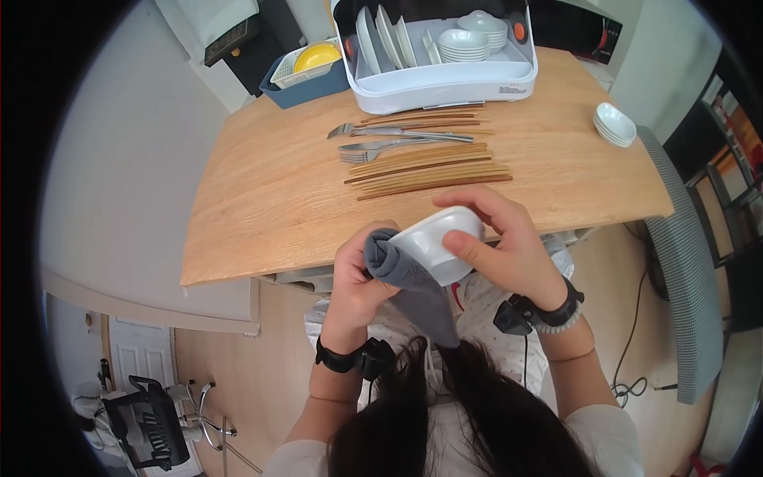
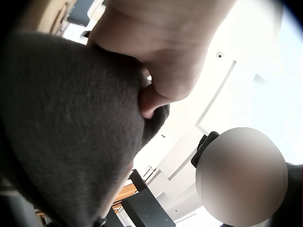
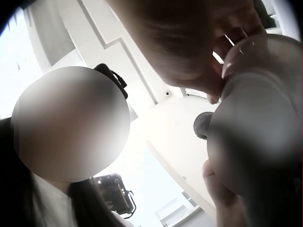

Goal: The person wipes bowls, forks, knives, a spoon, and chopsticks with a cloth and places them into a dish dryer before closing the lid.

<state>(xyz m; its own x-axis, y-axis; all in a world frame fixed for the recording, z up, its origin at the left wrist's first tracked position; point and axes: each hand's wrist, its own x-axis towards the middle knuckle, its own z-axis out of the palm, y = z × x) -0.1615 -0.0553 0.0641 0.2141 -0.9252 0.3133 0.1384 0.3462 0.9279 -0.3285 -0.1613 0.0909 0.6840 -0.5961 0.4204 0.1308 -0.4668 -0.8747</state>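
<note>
My right hand (image 1: 513, 254) grips a white bowl (image 1: 429, 245) in front of the table's near edge, thumb on its outer wall and fingers round the far side. The bowl is tipped on its side. In my left hand (image 1: 350, 278) is a grey cloth (image 1: 421, 294), bunched at the bowl's left rim, its tail hanging down. The left wrist view shows the cloth (image 2: 71, 123) up close with the thumb pressed on it. In the right wrist view the bowl (image 3: 265, 113) fills the right side, its underside toward the camera.
On the wooden table (image 1: 262, 191) lie several chopsticks (image 1: 433, 171) plus forks and knives (image 1: 405, 141). Behind them stands a white dish rack (image 1: 445, 86) with plates and bowls. A stack of small white bowls (image 1: 614, 125) sits at the right, a blue basin (image 1: 306, 89) at back left.
</note>
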